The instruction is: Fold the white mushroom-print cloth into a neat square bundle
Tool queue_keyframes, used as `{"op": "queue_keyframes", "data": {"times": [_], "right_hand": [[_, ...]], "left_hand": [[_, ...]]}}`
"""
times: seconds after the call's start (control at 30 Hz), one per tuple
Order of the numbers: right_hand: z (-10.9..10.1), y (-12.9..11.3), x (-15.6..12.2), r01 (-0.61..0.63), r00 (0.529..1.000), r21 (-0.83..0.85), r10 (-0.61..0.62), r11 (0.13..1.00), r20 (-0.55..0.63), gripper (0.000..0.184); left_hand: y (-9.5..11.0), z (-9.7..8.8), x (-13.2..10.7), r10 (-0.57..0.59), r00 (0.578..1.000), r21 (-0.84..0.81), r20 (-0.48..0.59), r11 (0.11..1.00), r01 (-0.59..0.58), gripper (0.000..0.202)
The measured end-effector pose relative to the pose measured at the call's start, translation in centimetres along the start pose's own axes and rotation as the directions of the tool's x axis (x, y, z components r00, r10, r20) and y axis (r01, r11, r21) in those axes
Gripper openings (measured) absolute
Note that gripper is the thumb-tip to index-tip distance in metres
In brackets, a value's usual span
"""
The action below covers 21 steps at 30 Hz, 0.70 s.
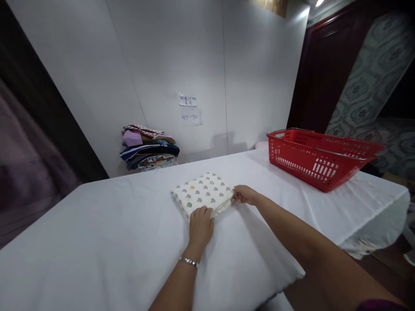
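Folded spotted cloth (202, 192) is lying on surface (97, 242). R grip (244, 195) is pinching its right edge; L grip (200, 224) is curling onto near corner, pinch unclear. Red basket (320, 157) is sitting far right.

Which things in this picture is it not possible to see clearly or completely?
Red basket: head view, its near wall hides its bottom.
Upper wall note: head view, handwriting too small to read.
Folded cloth: head view, its underside lies against the table.
Left hand: head view, the back of the hand hides the fingertips, so its grip is unclear.
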State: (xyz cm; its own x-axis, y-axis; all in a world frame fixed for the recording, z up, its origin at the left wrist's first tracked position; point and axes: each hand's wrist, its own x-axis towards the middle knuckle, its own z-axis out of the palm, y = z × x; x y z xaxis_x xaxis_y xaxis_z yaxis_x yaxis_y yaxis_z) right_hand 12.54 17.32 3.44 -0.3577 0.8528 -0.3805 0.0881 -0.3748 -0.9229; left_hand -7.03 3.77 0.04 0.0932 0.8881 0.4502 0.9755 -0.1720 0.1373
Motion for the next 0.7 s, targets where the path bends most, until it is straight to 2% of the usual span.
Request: {"op": "queue_keyframes", "data": {"times": [0.13, 0.27, 0.33, 0.57, 0.7], "right_hand": [[-0.6, 0.6, -0.7, 0.006, 0.997, 0.088, -0.012, 0.996, 0.071, 0.009], [-1.1, 2.0, -0.5, 0.005, 0.996, 0.148, -0.018, 0.989, 0.086, 0.021], [-1.0, 2.7, -0.2, -0.014, 0.996, 0.142, 0.002, 0.99, 0.084, 0.021], [0.7, 3.1, 0.4, -0.024, 1.0, 0.098, 0.026, 0.995, -0.017, 0.01], [1.7, 3.1, 0.7, 0.004, 0.996, 0.092, 0.004, 0.996, -0.094, 0.014]], "left_hand": [[-0.1, -0.1, -0.1, -0.007, 1.0, -0.012, 0.022, 1.0, 0.007, 0.025], [-0.1, 0.0, 0.0, -0.013, 1.0, -0.003, 0.01, 1.0, 0.013, 0.023], [-0.1, 0.1, 0.1, -0.017, 1.0, 0.004, -0.001, 1.0, 0.017, 0.02], [-0.1, 0.2, 0.0, -0.014, 1.0, 0.012, -0.024, 1.0, 0.015, 0.016], [-0.2, 0.1, -0.2, -0.008, 1.0, 0.0, -0.021, 1.0, 0.008, 0.015]]}}
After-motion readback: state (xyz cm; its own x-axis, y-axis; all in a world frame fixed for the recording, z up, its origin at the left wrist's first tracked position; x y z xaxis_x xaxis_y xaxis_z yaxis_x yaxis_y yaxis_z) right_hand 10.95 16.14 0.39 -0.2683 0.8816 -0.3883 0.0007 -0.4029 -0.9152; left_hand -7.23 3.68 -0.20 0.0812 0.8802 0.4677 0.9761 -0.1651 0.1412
